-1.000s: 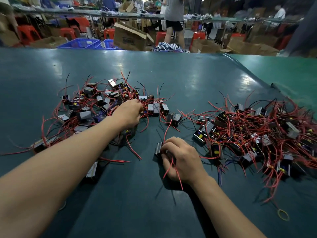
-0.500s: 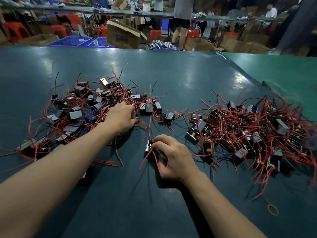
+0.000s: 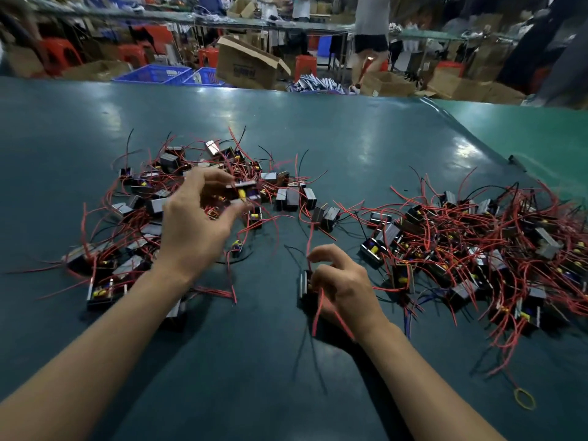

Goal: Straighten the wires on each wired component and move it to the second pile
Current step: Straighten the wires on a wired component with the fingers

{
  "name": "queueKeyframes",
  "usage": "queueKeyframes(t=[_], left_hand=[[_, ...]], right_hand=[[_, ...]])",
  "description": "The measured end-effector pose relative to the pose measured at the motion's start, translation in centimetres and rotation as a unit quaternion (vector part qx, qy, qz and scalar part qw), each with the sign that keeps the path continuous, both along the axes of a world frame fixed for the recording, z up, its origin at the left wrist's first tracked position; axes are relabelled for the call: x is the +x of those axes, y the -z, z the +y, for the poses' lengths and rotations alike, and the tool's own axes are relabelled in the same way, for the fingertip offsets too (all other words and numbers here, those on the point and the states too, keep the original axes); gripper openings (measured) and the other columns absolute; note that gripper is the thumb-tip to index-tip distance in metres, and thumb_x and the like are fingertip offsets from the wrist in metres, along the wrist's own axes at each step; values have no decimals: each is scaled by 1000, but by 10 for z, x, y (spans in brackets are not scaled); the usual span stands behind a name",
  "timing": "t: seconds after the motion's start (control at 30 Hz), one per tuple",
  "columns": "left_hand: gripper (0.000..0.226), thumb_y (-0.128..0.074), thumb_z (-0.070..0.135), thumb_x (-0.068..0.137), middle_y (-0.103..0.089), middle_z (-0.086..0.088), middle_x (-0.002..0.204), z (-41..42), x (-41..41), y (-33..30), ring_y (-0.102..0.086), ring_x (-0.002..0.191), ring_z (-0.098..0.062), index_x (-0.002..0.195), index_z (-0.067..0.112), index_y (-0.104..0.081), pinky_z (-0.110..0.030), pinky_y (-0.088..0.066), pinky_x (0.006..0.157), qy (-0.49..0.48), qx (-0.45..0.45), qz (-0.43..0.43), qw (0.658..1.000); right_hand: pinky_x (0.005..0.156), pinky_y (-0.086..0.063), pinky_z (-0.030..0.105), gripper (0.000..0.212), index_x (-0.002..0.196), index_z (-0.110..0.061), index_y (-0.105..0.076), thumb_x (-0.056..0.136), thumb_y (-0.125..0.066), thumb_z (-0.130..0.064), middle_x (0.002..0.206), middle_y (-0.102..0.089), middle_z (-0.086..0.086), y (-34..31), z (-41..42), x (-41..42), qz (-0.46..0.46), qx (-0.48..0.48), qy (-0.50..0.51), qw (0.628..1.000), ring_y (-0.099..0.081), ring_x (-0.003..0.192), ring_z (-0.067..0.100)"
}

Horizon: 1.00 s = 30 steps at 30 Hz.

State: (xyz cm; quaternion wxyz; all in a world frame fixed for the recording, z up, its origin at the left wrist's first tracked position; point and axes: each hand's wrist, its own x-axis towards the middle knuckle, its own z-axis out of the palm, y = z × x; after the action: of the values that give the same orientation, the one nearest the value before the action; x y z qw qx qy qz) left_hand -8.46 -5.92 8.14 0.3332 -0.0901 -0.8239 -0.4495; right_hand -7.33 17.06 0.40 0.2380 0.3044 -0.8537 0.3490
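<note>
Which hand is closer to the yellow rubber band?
Right. The right hand is up and left of the yellow rubber band; the left hand is much farther left, over the left pile.

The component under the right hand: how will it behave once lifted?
The component looks blocky and rigid, so it should probably sit steady in the right hand. Its red wires curve loosely, so they will likely flop and trail. They could snag the right pile nearby.

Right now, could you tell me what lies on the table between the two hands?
In the head view, a bare strip of table with one thin black wire separates left hand from right hand.
</note>
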Motion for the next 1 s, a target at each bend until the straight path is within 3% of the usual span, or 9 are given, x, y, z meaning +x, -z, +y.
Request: queueKeyframes(t=[0.1, 0.23, 0.37, 0.5, 0.6, 0.7, 0.8, 0.9, 1.0], left_hand=[[39, -77, -3, 76, -70, 3, 99, 3, 21, 17, -69, 91, -5, 105, 19, -62, -20, -53, 90, 150, 30, -144, 978], [25, -69, -7, 83, -69, 0, 103, 3, 31, 45, -67, 98, -10, 100, 10, -73, -31, -50, 96, 187, -132, -269, 936], [40, -52, -12, 81, -61, 5, 119, 7, 29, 41, -56, 115, -6, 106, 13, -72, -22, -44, 100, 150, -135, -197, 959], [17, -71, 7, 84, -69, 7, 97, 26, 26, 34, -62, 92, -1, 100, 15, -72, -19, -49, 82, 193, -101, -151, 964], [13, -73, 3, 83, -72, 0, 86, 37, 23, 42, -64, 78, -5, 96, 6, -76, -17, -49, 74, 202, -99, -131, 965], [14, -77, 4, 79, -74, -4, 87, 36, 21, 50, -66, 78, -8, 93, 4, -78, -21, -52, 74, 138, -25, -97, 985], [13, -81, 12, 76, -73, -2, 80, 34, 19, 52, -64, 70, -8, 88, 7, -79, -17, -48, 68, 95, -11, -91, 991], [8, -82, 18, 77, -71, 7, 71, 35, 19, 51, -65, 64, -5, 82, 14, -79, -17, -50, 64, 79, -26, -118, 989], [8, -78, 17, 81, -72, 6, 67, 35, 13, 48, -68, 57, -8, 77, 22, -75, -22, -57, 60, 100, 43, -203, 973]], right_hand=[[51, -50, 37, 20, 62, -1, -59, 74, -44, -5, 80, -63, 10, 3, 1, 1, 25, -22, 30, 999, -60, 61, 29], [45, -46, 39, 23, 57, -4, -56, 70, -39, -11, 59, -55, 7, 4, 0, -1, 26, -8, 74, 997, -53, 51, 29], [49, -47, 38, 21, 63, -8, -59, 71, -41, -15, 64, -57, 3, 2, 0, 1, 11, -14, 78, 997, -54, 54, 24], [61, -49, 32, 26, 94, -14, -64, 80, -49, -31, 79, -62, -7, 3, -1, 0, -44, -8, 92, 995, -56, 64, 12], [69, -49, 28, 31, 106, -21, -66, 81, -61, -39, 83, -66, -11, 3, -3, -3, -92, 23, 85, 992, -58, 69, 9], [75, -53, 32, 23, 102, -16, -72, 82, -67, -26, 87, -72, -5, 5, -2, -7, -99, 14, 86, 991, -66, 77, 18], [72, -52, 27, 16, 98, -13, -71, 84, -65, -9, 79, -70, -5, 6, 0, -10, -127, -59, 90, 986, -65, 72, 10], [70, -53, 23, 30, 102, -23, -63, 85, -61, 2, 86, -70, -8, 3, 3, -11, -182, -146, 79, 969, -65, 75, 6], [68, -51, 19, 49, 112, -28, -54, 83, -55, 11, 95, -66, -3, 2, 6, -12, -204, -210, 56, 955, -60, 75, 8]])
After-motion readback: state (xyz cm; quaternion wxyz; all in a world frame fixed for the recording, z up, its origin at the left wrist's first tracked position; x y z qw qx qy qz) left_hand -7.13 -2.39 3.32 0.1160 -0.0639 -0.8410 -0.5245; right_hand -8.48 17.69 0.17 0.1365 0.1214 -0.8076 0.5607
